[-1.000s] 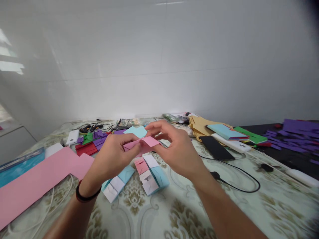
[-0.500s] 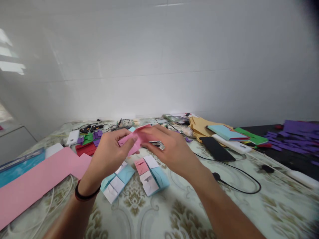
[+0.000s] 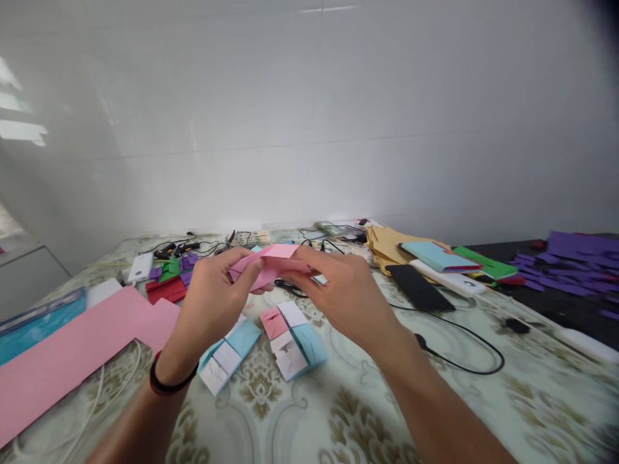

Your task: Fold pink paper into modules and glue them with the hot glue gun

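Between my two hands, above the table, is a folded piece of pink paper [image 3: 276, 261]. My left hand [image 3: 220, 293] pinches its left end, thumb on the near face. My right hand [image 3: 338, 293] holds the right end between thumb and fingers; part of that end is hidden by the fingers. Below lie two folded paper pieces: a blue and white one [image 3: 227, 362] under my left hand, partly covered by it, and a pink, white and blue one [image 3: 296, 341] just right of it.
Long pink paper [image 3: 72, 348] lies at left beside a blue packet [image 3: 46, 325]. Green, purple and red papers [image 3: 167, 290] sit behind it. A black phone [image 3: 420, 288], a white power strip [image 3: 447, 277], yellow paper [image 3: 394, 245] and purple strips [image 3: 570, 264] are at right. A black cable [image 3: 476, 370] loops nearby.
My right hand has moved slightly to the right. The pink paper between my hands is now stretched wider and flatter, with its upper face tilted more into view.
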`<move>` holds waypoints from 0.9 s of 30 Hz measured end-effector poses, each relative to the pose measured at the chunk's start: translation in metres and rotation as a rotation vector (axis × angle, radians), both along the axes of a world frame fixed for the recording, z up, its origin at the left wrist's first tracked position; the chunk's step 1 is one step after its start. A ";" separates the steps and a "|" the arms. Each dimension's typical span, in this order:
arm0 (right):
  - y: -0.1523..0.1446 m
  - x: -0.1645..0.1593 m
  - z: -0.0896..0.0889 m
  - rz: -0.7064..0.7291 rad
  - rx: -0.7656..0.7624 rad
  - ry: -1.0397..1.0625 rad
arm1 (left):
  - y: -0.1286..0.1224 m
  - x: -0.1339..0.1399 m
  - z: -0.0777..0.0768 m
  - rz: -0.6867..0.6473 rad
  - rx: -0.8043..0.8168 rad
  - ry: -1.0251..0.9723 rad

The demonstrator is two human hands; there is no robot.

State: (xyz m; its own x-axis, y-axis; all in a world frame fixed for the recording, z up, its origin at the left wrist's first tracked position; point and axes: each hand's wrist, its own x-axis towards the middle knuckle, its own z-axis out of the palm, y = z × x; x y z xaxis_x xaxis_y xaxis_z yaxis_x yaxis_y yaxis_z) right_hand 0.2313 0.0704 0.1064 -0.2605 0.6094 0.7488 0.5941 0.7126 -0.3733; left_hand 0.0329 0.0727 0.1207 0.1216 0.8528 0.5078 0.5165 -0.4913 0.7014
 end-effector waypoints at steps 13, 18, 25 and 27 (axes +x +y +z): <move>-0.003 -0.003 0.002 -0.010 -0.094 0.026 | 0.001 0.003 -0.002 -0.152 -0.170 -0.184; -0.004 -0.003 0.004 0.061 -0.104 0.050 | 0.000 0.006 -0.002 -0.170 -0.136 -0.180; -0.001 -0.004 -0.002 -0.020 0.038 0.040 | -0.002 0.007 -0.001 -0.123 -0.087 -0.197; -0.002 -0.004 -0.002 -0.046 0.034 0.022 | -0.002 0.006 -0.002 -0.103 -0.066 -0.166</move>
